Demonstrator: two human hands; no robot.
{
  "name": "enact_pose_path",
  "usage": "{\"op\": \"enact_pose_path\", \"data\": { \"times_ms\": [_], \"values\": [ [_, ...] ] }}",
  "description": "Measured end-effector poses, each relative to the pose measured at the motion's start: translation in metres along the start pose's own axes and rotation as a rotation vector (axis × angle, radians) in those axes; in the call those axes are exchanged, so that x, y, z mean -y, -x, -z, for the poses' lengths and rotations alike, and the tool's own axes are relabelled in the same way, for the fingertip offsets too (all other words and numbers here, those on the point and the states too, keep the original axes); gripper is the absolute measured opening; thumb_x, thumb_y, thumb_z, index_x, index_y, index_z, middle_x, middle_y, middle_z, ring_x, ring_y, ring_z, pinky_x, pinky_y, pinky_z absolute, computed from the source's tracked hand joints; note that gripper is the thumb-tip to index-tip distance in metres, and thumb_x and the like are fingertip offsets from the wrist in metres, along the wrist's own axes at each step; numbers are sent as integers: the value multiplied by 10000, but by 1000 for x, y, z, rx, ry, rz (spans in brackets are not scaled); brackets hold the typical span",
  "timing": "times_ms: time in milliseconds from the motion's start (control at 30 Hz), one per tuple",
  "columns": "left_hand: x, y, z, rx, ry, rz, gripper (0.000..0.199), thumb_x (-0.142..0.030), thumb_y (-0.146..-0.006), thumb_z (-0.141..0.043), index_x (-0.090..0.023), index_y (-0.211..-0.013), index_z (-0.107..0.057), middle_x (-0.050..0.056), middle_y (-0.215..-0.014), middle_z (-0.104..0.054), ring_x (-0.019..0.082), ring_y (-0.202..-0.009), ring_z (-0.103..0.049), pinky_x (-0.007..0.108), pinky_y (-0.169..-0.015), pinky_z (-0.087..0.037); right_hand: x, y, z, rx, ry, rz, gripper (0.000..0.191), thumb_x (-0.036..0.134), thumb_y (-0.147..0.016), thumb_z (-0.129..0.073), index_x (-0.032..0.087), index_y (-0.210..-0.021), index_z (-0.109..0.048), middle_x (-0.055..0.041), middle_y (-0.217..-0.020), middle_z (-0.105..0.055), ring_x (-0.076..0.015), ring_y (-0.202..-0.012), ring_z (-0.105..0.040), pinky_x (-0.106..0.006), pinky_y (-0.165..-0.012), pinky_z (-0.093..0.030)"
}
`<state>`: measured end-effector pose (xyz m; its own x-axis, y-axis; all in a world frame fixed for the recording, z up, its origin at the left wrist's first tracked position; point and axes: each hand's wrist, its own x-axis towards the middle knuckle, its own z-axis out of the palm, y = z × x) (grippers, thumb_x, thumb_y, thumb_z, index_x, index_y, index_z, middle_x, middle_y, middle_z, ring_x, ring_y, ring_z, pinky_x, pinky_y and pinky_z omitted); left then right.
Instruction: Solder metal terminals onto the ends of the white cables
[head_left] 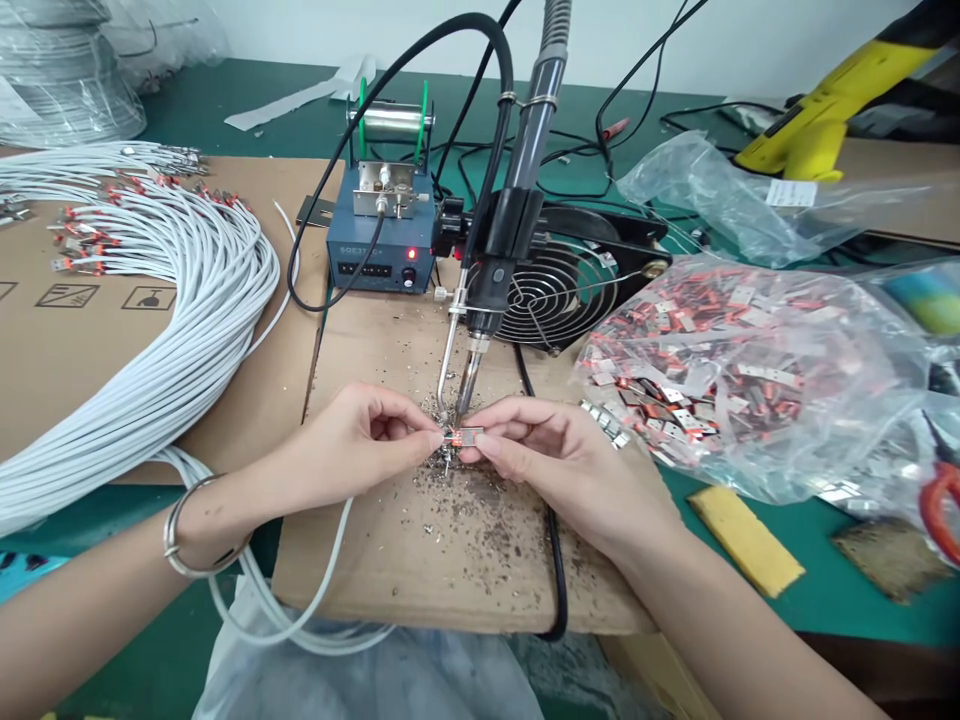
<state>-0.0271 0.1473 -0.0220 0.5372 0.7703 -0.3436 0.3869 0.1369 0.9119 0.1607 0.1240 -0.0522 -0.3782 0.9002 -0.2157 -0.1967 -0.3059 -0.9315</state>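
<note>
My left hand (375,435) is closed in a pinch on the end of a white cable (334,560), whose loop hangs below the wrist. Opposite it, my right hand (525,445) pinches a small metal and orange connector (469,437) between thumb and forefinger. Cable end and connector meet under the soldering iron tip (466,385) and a thin metal feed tube (448,355). Dark specks of solder lie around them on the cardboard (360,560).
A bundle of white cables (217,270) lies at left. Behind are a blue solder feeder (382,235) and a black fan (570,280). At right are a plastic bag of connectors (720,360), a yellow sponge (746,540) and red-handled scissors (941,510).
</note>
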Motion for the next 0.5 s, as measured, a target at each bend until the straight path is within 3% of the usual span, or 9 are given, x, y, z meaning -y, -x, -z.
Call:
{"op": "enact_pose_path", "data": {
  "times_ms": [333,500],
  "values": [
    [2,0,-1,0,-61,13,213,-262,-782,-545,-74,-795,-646,-28,-496,-446,20,-374,-348,129,-325,-259,3,0,-5,-39,37,-36,100,161,-739,-640,114,-822,-612,-19,-702,-649,-13,-586,-564,-64,-509,-411],
    [6,5,4,95,-19,76,283,-353,-804,-528,-94,-840,-638,-14,-544,-480,42,-422,-394,145,-377,-314,8,5,-1,3,157,-84,133,196,-754,-621,93,-832,-588,-59,-723,-649,-27,-555,-539,-91,-483,-406]
  ]
}}
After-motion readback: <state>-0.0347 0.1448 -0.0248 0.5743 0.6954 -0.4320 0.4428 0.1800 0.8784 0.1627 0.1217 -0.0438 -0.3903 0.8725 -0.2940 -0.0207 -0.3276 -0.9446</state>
